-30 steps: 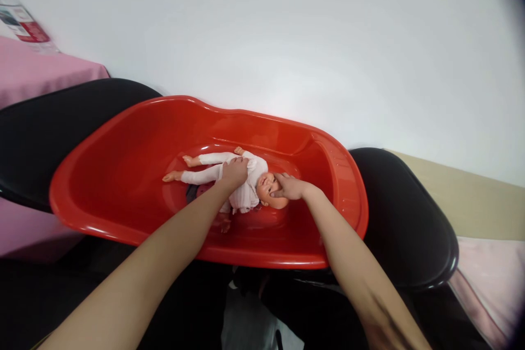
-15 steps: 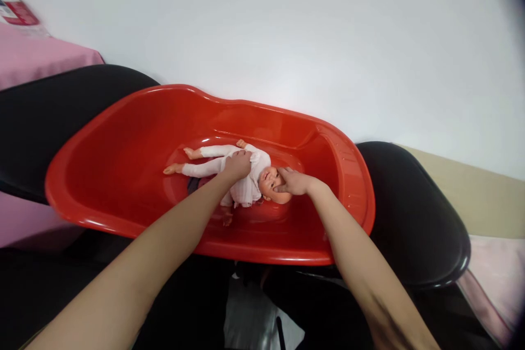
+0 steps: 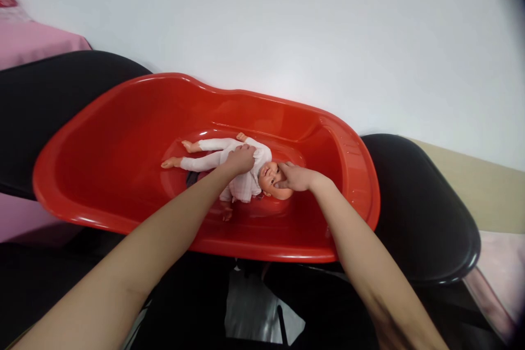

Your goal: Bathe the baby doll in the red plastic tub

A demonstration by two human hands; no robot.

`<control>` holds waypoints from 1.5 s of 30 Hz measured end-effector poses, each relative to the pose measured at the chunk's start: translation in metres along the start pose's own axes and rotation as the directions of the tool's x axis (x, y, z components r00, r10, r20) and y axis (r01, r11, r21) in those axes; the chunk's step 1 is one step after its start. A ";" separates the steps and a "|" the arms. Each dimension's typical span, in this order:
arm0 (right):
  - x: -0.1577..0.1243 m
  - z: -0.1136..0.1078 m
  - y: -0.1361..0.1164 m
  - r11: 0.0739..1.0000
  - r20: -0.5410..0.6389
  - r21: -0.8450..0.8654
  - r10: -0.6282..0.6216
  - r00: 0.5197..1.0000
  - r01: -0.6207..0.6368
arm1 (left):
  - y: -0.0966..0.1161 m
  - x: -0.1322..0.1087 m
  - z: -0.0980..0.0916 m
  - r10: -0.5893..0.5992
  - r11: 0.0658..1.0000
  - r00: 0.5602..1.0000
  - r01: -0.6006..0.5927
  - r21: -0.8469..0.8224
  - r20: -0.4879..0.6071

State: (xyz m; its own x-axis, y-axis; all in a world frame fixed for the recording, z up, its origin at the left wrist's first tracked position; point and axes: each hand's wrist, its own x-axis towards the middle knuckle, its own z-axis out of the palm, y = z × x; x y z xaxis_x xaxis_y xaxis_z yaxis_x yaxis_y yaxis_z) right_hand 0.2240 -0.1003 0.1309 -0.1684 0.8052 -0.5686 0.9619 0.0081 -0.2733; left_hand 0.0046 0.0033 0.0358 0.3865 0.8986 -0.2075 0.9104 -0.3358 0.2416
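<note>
A baby doll (image 3: 209,162) in white leggings and a pale top lies on its back in a red plastic baby bathtub (image 3: 106,169), its feet to the left and its head to the right. At the chest, my left hand (image 3: 241,158) is closed on the front of the doll's shirt (image 3: 245,188). My right hand (image 3: 298,176) grips the doll's head from the crown, thumb and fingers parted across the forehead. Part of the head is under that hand. Dark cloth (image 3: 192,178) shows beneath the doll, partly hidden by my left forearm.
The tub rests across two black chairs, one on the left (image 3: 65,87) and one on the right (image 3: 422,208). A white wall (image 3: 262,22) rises behind it. Pink cloth (image 3: 45,44) covers a surface at the far left.
The view has shifted slightly. Both hands keep their places on the doll, the left at the chest and the right at the head; the left hand has moved slightly toward the head.
</note>
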 end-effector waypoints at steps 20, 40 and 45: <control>0.001 0.001 0.002 1.000 -0.015 -0.001 -0.020 1.000 0.020 | -0.009 0.009 0.009 0.067 0.997 0.997 -0.066 0.041 -0.025; -0.002 0.001 0.001 1.000 -0.005 -0.013 -0.010 1.000 0.010 | 0.002 -0.002 -0.006 0.025 1.000 0.999 -0.025 0.010 0.035; -0.002 0.001 0.001 1.000 -0.008 -0.022 -0.014 1.000 0.014 | 0.007 -0.006 -0.010 0.057 0.998 0.996 -0.058 0.016 0.064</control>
State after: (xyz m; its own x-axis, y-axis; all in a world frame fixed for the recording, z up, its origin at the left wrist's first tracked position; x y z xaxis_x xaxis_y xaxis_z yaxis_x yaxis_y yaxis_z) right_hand 0.2248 -0.1024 0.1309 -0.1803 0.8095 -0.5588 0.9639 0.0323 -0.2642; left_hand 0.0074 -0.0014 0.0477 0.4464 0.8583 -0.2532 0.8886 -0.3919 0.2382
